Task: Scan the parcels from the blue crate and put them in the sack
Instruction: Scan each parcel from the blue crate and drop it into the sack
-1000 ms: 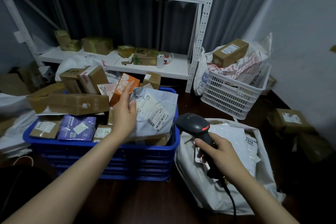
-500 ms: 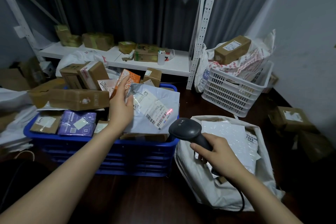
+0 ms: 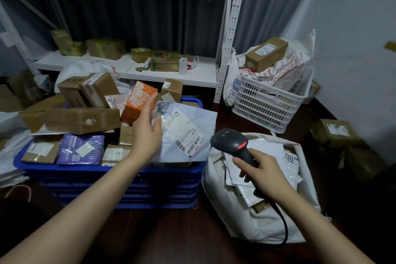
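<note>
The blue crate point(image 3: 107, 170) is piled with cardboard boxes, an orange box point(image 3: 137, 100) and a purple packet point(image 3: 81, 149). On its right end lies a grey mailer bag point(image 3: 199, 120) with a barcode label facing up. My left hand point(image 3: 146, 135) holds the mailer's left edge, thumb on top and fingers stretched up behind it. My right hand point(image 3: 264, 174) grips the handle of a black barcode scanner point(image 3: 230, 140), whose head points toward the label from just to its right. Beneath the scanner the white sack point(image 3: 252, 223) stands open on the floor with several white bubble mailers inside.
A white plastic basket point(image 3: 272, 105) full of parcels stands at the back right against the wall. White metal shelving point(image 3: 167, 75) with small boxes runs behind the crate. Cardboard boxes point(image 3: 336, 133) sit on the dark floor at the right, more at the left.
The scanner swung in toward the mailer's label, threw a red spot on it half a second ago, and has drawn back slightly right. The spot is gone. My left hand stayed on the mailer.
</note>
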